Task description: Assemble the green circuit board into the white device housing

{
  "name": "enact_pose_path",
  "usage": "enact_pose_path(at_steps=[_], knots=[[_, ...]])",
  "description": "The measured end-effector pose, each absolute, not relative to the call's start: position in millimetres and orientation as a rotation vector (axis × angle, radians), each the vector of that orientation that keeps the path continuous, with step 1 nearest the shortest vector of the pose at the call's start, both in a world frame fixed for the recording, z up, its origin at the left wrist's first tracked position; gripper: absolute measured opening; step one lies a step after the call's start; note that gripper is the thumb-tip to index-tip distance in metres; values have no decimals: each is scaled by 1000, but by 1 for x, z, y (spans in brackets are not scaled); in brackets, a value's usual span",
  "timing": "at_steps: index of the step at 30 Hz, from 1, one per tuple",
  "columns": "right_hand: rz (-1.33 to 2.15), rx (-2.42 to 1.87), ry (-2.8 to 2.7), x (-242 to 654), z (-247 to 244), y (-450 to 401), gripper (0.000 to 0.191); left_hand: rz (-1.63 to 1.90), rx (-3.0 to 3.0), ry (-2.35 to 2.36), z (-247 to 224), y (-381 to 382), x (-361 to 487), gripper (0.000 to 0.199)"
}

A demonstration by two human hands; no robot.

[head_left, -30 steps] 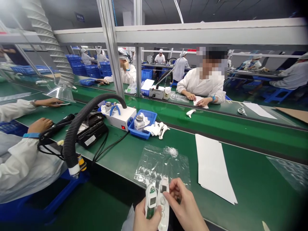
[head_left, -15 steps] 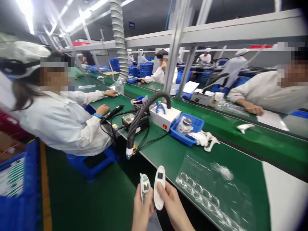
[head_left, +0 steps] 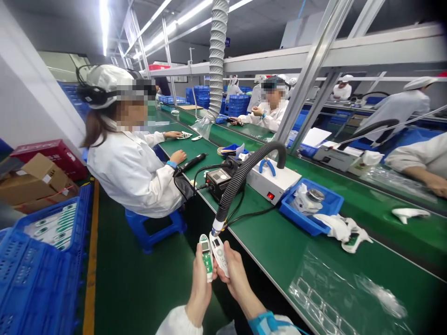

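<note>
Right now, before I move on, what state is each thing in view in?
Left hand: gripping a white device with exposed green circuit board.
Right hand: gripping a white casing beside it.
Red lamp: lit.
Fume hose: arched, nozzle down.
Blue tray: holding a jar.
Clear plastic sheet: lying flat.

L hand (head_left: 199, 293): green PCB half (head_left: 206, 257); R hand (head_left: 237, 279): white casing (head_left: 219, 255)

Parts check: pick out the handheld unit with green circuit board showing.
The unit in the left hand: its green board exposed. The other unit, in the right hand, shows white casing.
</note>
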State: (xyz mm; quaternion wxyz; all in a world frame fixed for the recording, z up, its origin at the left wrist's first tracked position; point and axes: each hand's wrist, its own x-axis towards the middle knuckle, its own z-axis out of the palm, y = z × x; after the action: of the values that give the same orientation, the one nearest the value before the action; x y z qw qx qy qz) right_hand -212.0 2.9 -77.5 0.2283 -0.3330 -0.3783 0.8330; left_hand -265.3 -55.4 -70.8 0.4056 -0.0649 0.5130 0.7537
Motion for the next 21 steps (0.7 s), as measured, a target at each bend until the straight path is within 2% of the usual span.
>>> enact_pose_path(at_steps=[11, 21], knots=[[2305, -943, -1082, -236, -72, -22, 59, 1972, -249, 1381, -71, -82, -277, 53], [2267, -914, -958, -170, -67, -1, 67, 1812, 52, 1386, -72, -51, -258, 58]])
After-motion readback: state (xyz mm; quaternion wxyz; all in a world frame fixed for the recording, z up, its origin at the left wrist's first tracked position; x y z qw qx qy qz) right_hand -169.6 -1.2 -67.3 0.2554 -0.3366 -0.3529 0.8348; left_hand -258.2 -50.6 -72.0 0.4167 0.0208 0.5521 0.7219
